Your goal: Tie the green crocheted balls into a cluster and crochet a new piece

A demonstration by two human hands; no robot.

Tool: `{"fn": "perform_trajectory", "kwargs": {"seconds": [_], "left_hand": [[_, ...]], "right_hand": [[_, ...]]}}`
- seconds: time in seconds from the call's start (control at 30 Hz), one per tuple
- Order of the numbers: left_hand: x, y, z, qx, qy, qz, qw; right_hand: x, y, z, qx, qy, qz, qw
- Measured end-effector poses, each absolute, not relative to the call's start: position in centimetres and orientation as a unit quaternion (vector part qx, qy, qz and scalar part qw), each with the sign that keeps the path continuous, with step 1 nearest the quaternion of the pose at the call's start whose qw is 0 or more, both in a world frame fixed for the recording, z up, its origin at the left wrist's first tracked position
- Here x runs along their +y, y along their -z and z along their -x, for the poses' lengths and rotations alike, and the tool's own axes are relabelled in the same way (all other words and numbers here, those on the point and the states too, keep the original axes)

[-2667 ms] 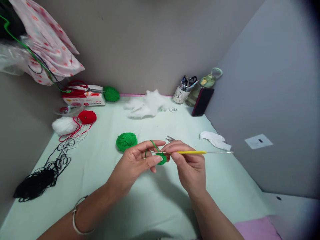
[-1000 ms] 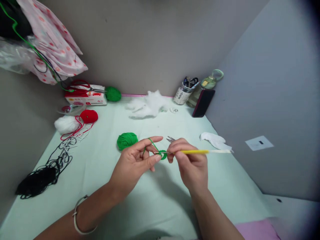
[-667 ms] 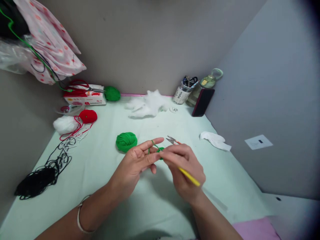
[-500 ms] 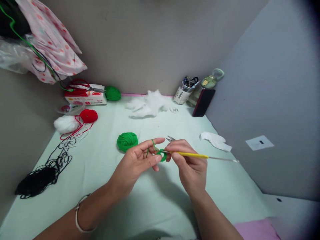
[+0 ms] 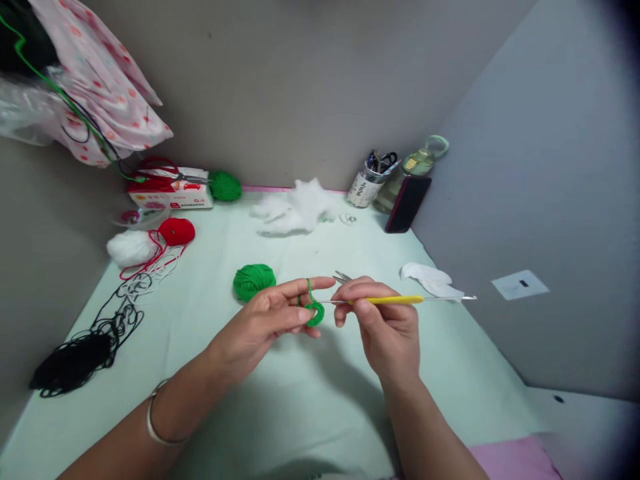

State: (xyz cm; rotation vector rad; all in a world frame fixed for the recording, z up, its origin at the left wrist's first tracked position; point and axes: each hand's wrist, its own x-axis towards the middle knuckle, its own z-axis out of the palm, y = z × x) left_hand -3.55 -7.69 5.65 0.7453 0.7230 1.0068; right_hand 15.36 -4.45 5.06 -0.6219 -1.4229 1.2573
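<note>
My left hand [image 5: 273,313] pinches a small round green crochet piece [image 5: 315,315] between thumb and fingers. Green yarn loops over its raised index finger. In my right hand [image 5: 383,320] is a crochet hook with a yellow handle [image 5: 395,300], held like a pen. The hook's thin metal shaft reaches left to the top of the crochet piece; its other metal end points right. Behind my left hand lies a green yarn ball [image 5: 253,282]. The blade tips of some scissors [image 5: 342,276] show behind my right hand, the remainder hidden.
White stuffing [image 5: 300,208] lies at the back, near a pen holder [image 5: 367,183], a bottle and a phone [image 5: 407,205]. Black yarn [image 5: 75,363], white yarn [image 5: 131,248] and red yarn [image 5: 177,232] lie left. Red-handled scissors rest on a box [image 5: 173,195]. White fabric [image 5: 430,279] lies right.
The crochet piece has shifted slightly left and down, and its ring faces me more. My right hand has moved a little right, with the hook now nearly level.
</note>
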Motion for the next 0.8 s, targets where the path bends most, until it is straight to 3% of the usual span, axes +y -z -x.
{"fn": "perform_trajectory", "kwargs": {"seconds": [0.2, 0.4, 0.63, 0.8], "left_hand": [[-7.3, -5.8, 4.1, 0.297, -0.458, -0.335, 0.768], [-7.7, -5.6, 4.2, 0.366, -0.452, -0.403, 0.706], [-8.1, -5.3, 3.0, 0.397, -0.475, -0.435, 0.654], [-8.2, -5.6, 2.8, 0.396, -0.477, -0.416, 0.666]], "right_hand": [[-4.2, -5.4, -15.6, -0.581, -0.553, 0.270, 0.534], [-4.2, -5.5, -15.4, -0.539, -0.610, 0.258, 0.520], [-5.1, -5.0, -14.7, -0.689, -0.410, 0.264, 0.537], [-5.1, -5.0, -14.6, -0.685, -0.416, 0.257, 0.540]]}}
